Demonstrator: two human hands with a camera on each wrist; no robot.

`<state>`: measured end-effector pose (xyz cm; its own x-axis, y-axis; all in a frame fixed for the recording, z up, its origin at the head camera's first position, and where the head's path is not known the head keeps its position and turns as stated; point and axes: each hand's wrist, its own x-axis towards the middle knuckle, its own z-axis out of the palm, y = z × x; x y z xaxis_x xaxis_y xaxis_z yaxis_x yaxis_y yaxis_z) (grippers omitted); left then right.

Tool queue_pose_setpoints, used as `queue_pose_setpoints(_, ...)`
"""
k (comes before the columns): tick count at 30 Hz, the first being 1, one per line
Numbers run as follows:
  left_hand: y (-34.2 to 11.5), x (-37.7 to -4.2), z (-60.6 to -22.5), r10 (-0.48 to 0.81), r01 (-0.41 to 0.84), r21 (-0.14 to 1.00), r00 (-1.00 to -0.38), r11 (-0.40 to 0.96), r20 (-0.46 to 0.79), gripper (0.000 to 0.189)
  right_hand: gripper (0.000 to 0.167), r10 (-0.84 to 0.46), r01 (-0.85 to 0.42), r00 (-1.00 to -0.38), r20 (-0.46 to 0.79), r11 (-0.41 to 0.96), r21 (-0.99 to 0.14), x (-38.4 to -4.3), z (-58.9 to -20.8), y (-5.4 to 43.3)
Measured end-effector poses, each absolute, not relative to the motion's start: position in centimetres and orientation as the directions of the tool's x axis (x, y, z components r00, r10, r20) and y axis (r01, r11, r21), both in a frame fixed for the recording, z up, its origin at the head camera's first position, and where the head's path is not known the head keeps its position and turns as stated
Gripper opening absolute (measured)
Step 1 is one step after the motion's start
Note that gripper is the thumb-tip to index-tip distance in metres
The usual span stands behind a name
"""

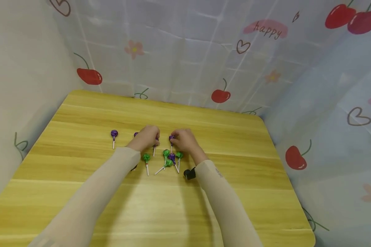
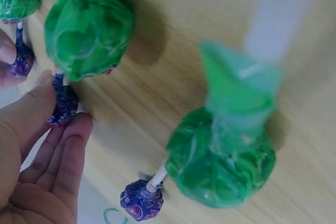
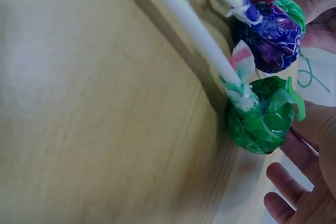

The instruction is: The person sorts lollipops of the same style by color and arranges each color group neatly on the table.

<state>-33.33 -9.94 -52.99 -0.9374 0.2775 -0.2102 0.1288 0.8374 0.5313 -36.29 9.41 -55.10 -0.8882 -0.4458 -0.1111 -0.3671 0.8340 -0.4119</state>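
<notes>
In the head view my left hand [image 1: 147, 137] pinches the wrapped head of a purple lollipop [image 1: 154, 151], its white stick pointing toward me. The left wrist view shows that purple lollipop [image 2: 64, 100] between thumb and fingers. A little to the right, my right hand [image 1: 185, 140] pinches another purple lollipop [image 1: 171, 138] by its head. In the right wrist view a green lollipop [image 3: 260, 121] hides the right fingertips. Just below the hands lie several green lollipops [image 1: 168, 163] and one purple lollipop [image 1: 172, 157], bunched with crossing sticks.
A purple lollipop [image 1: 114, 133] lies alone at the left; another purple lollipop [image 1: 136, 134] is partly hidden by the left hand. A separate green lollipop [image 1: 146, 157] lies below that hand. The wooden table [image 1: 235, 206] meets a cherry-print curtain [image 1: 179, 61]. A black device [image 1: 190, 173] sits at the right wrist.
</notes>
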Motion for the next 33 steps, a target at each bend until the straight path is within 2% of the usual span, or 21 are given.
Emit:
queue_pose_setpoints(7,-10.2,-33.0,-53.5,0.269,0.127,0.520,-0.941,0.844,-0.207,0.013,0.030,-0.459,-0.378,-0.881,-0.110,0.826,-0.418,-35.7,-55.4,9.5)
queue_pose_setpoints(13,-10.1,-32.8,-53.7,0.300,0.161,0.528,-0.935,0.834,-0.189,0.012,0.039,-0.451,-0.362,-0.889,-0.081,0.798,-0.481,-34.7,-54.5,10.5)
queue_pose_setpoints(17,-10.4,-32.7,-53.7,0.304,0.153,0.546,-0.932,0.824,-0.197,0.023,0.034,-0.489,-0.405,-0.871,-0.039,0.761,-0.508,-33.7,-53.6,11.2)
queue_pose_setpoints(23,-11.3,-32.9,-53.1,0.308,0.172,0.578,-0.940,0.798,-0.146,0.039,0.030,-0.553,-0.465,-0.831,-0.055,0.746,-0.476,-32.1,-53.0,11.9)
queue_pose_setpoints(29,-12.5,-32.2,-51.4,0.310,0.168,0.617,-0.942,0.768,-0.128,0.042,0.032,-0.555,-0.452,-0.828,-0.082,0.747,-0.488,-31.1,-53.6,12.4)
queue_pose_setpoints(33,-13.9,-31.3,-50.5,0.311,0.195,0.601,-0.946,0.775,-0.095,0.039,0.032,-0.577,-0.492,-0.813,-0.070,0.747,-0.447,-30.7,-54.0,12.4)
